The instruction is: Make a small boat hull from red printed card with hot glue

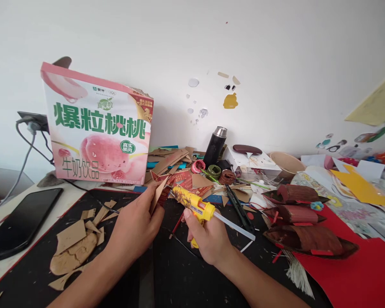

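My right hand [208, 237] is wrapped round the handle of a yellow hot glue gun [192, 202]. A whitish glue stick [234, 225] sticks out of its back end. The gun's nozzle points left, close to a folded piece of cardboard [159, 196], brown on one side and red on the other. My left hand [141, 220] pinches that cardboard between thumb and fingers; whether the nozzle touches it I cannot tell. Under both hands lies a black mat [115, 273]. A dark utility knife [239, 207] rests just beyond the right hand.
A large peach milk drink box [99, 128] stands at the back left, near a black phone [22, 222]. Cardboard scraps [71, 235] litter the mat. Small brown model boats [311, 239] sit on red paper [362, 265]. A black thermos [215, 147] and open paint pots [214, 172] stand behind.
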`<act>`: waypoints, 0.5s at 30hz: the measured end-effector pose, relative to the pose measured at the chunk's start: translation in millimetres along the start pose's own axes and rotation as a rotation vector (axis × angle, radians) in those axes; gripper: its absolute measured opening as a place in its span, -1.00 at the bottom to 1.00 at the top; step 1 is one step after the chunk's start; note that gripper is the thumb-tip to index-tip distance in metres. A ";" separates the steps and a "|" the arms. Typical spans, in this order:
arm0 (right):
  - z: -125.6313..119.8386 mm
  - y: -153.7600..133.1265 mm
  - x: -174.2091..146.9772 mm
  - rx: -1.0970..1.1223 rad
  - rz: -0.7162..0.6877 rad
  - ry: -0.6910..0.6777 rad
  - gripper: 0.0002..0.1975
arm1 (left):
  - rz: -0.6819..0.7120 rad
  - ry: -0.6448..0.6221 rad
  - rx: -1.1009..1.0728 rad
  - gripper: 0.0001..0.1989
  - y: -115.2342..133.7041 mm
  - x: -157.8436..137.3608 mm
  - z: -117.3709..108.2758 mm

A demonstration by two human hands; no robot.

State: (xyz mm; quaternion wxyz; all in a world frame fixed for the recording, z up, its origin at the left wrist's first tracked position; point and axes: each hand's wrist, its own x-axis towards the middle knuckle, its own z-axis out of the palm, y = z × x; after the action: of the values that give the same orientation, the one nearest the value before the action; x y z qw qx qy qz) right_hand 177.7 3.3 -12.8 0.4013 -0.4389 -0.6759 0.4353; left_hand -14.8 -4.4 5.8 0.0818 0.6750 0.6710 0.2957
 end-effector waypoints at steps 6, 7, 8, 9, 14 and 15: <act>0.0 1.8 -0.5 -0.013 -0.035 0.001 -0.46 | -0.003 -0.001 0.026 -0.47 1.4 0.1 -0.6; 0.1 1.8 -0.5 -0.017 -0.040 0.002 -0.46 | -0.006 -0.002 0.024 -0.47 1.8 -0.1 -0.9; 0.2 1.8 -0.5 -0.020 -0.043 0.001 -0.46 | -0.007 -0.004 0.022 -0.46 2.0 -0.3 -1.2; 0.3 1.8 -0.5 -0.021 -0.044 0.002 -0.47 | -0.007 -0.005 0.020 -0.46 2.2 -0.4 -1.5; 1.0 4.9 0.0 -0.004 -0.021 0.008 -0.48 | -0.010 -0.011 0.014 -0.45 1.6 0.3 -0.9; 1.0 5.7 0.1 -0.002 -0.014 0.010 -0.49 | -0.013 -0.012 0.010 -0.44 1.2 0.6 -0.6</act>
State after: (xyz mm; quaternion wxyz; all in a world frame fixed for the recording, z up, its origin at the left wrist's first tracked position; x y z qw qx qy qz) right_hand 178.1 4.5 -18.4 0.4074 -0.4368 -0.6774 0.4293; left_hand -14.1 -4.1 7.1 0.0843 0.6729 0.6764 0.2875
